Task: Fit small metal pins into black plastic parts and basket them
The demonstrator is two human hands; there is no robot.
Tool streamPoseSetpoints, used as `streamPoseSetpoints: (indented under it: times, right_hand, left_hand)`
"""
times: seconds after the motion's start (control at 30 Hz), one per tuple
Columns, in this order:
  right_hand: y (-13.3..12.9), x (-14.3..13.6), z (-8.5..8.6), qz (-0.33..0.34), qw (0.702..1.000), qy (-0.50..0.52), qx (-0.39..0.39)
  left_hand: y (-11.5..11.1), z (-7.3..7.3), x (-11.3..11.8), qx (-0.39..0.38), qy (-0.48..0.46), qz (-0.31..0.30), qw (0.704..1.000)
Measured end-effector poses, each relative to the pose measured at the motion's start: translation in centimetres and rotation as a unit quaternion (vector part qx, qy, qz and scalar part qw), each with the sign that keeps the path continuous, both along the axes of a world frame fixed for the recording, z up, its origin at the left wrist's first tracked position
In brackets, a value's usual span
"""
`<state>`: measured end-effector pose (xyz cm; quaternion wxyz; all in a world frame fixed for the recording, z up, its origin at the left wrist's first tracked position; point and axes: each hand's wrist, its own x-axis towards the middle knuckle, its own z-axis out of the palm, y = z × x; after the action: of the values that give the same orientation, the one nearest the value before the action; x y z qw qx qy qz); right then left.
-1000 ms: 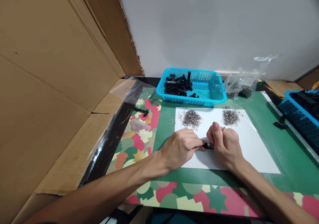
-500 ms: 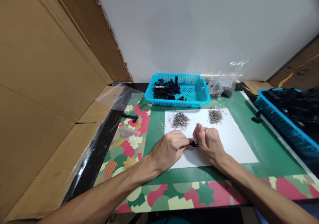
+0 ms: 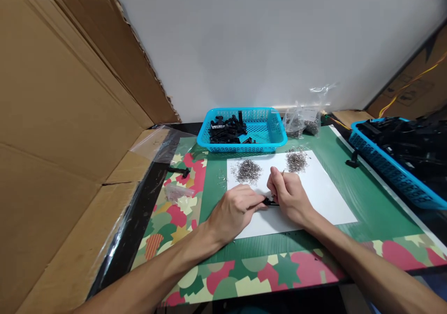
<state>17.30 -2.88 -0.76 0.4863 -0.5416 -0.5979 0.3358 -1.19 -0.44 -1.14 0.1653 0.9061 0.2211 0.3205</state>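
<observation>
My left hand [image 3: 239, 204] is closed, pinching a small black plastic part [image 3: 268, 202] between thumb and fingers just over the white paper. To its right, my right hand [image 3: 289, 195] is curled into a fist with the thumb on top, close against the black part. A thin greyish bit pokes out above that fist, but what the fingers grip is hidden. Beyond my hands on the white sheet [image 3: 328, 197] lie two heaps of small metal pieces, a left pile [image 3: 248, 170] and a right pile [image 3: 296, 161].
A blue basket [image 3: 240, 149] with black parts stands behind the paper, beside clear bags [image 3: 303, 124] of metal pieces. Another blue basket [image 3: 394, 165], heaped with black parts, is at right. Single black pieces lie at left [image 3: 179, 170] and right [image 3: 352, 160]. Cardboard [image 3: 70, 72] walls the left.
The view has shifted slightly. My right fist has tilted a little and more of the black part shows between my hands; the left hand keeps its hold.
</observation>
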Motion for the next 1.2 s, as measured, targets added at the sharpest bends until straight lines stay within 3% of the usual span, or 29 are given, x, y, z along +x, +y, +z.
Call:
streamPoseSetpoints:
  times: [0.37, 0.63, 0.77, 0.87, 1.0, 1.1, 1.2]
  right_hand:
    - [-0.4, 0.0, 0.4, -0.004, 0.994, -0.097, 0.055]
    - [-0.8, 0.1, -0.7, -0.004, 0.975, -0.192, 0.109]
    - [-0.8, 0.0, -0.2, -0.007, 0.992, -0.103, 0.079]
    - [-0.2, 0.9, 0.7, -0.059, 0.996, 0.03, 0.062]
    - [1.2, 4.0, 1.4, -0.17, 0.971, 0.14, 0.087]
    - [2.1, 6.6, 1.6, -0.24, 0.942, 0.17, 0.163]
    - [2.7, 8.2, 1.7, -0.257, 0.921, 0.189, 0.222]
  left_hand:
    - [-0.2, -0.1, 0.0, -0.006, 0.013, -0.024, 1.0]
    - [-0.2, 0.0, 0.1, 0.01, 0.028, -0.016, 0.999]
    - [-0.2, -0.3, 0.1, 0.011, 0.018, -0.011, 1.0]
    - [-0.3, -0.2, 0.1, -0.004, -0.012, 0.005, 1.0]
    - [-0.3, 0.3, 0.0, -0.045, -0.048, 0.027, 0.997]
    - [-0.3, 0.3, -0.2, -0.054, -0.057, 0.03, 0.996]
    - [-0.2, 0.2, -0.3, -0.054, -0.054, 0.034, 0.996]
